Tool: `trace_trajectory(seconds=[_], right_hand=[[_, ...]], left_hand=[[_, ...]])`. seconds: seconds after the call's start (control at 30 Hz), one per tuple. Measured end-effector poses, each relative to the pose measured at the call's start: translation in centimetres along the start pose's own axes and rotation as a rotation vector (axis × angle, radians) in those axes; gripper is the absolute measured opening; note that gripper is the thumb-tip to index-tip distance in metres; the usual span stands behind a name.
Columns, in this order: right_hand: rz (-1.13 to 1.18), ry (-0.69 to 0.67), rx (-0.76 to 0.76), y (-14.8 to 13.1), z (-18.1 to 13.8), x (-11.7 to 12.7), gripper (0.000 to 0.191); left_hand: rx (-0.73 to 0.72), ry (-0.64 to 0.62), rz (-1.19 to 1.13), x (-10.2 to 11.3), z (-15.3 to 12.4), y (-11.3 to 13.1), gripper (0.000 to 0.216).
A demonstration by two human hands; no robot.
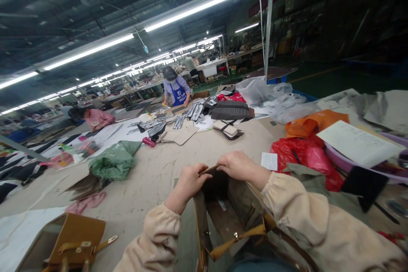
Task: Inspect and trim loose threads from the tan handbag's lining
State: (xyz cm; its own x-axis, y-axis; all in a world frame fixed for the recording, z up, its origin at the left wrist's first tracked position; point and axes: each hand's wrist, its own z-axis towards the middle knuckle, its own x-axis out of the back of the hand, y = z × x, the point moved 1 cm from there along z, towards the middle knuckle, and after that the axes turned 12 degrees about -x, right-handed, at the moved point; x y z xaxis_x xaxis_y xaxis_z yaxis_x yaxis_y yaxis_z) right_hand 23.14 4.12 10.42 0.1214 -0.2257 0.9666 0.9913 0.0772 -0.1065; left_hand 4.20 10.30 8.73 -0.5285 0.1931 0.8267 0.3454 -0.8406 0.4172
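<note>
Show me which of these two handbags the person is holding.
The centre handbag: the left hand and right hand both grip its far rim. The bottom-left handbag has neither hand on it.

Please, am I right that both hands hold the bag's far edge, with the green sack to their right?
The left hand and right hand do hold the bag's far edge, but the head view shows the green sack to their left.

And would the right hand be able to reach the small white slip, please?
Probably yes: the white slip lies uncovered, bare tabletop between it and the right hand, which would first have to release the held bag.
</note>
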Motion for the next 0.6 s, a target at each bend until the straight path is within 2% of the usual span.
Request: trace_trajectory(seconds=[0.17,0.43,0.6], right_hand=[[0.008,-0.006,-0.003,0.0,0.3,-0.2,0.021],[0.048,-0.048,-0.029,0.3,0.9,-0.1,0.023],[0.169,-0.031,0.045,0.6,0.3,-0.1,0.026]], left_hand=[[0.018,0.004,0.005,0.5,0.4,0.0,0.013],[-0.008,-0.021,0.047,0.7,1.2,-0.4,0.015],[-0.019,-0.008,0.072,0.5,0.9,-0.3,0.015]])
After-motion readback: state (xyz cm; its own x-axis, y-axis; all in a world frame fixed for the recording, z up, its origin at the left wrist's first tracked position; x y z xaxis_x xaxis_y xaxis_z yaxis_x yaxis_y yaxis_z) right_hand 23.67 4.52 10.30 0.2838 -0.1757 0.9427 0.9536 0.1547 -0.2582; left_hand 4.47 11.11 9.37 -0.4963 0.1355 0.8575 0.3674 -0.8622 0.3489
